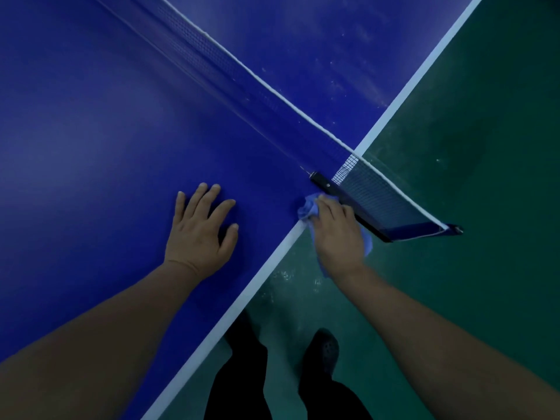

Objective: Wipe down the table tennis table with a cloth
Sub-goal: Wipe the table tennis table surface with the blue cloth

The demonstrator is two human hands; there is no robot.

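The right hand (pixel 338 234) is gripping a bunched blue cloth (pixel 309 209), fingers curled over it, and pressing it against the white edge line of the blue bench (pixel 91 147), just beside the net clamp (pixel 325 183). The left hand (pixel 201 231) is lying flat on the bench with fingers spread and holding nothing, well apart from the cloth. The net (pixel 378 195) is reaching out past the bench edge over the green floor (pixel 485 147).

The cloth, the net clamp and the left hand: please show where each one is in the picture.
cloth (pixel 307 209), head view, bunched part beyond the fingers
net clamp (pixel 325 184), head view, black bar on the table edge
left hand (pixel 201 234), head view, back of the hand
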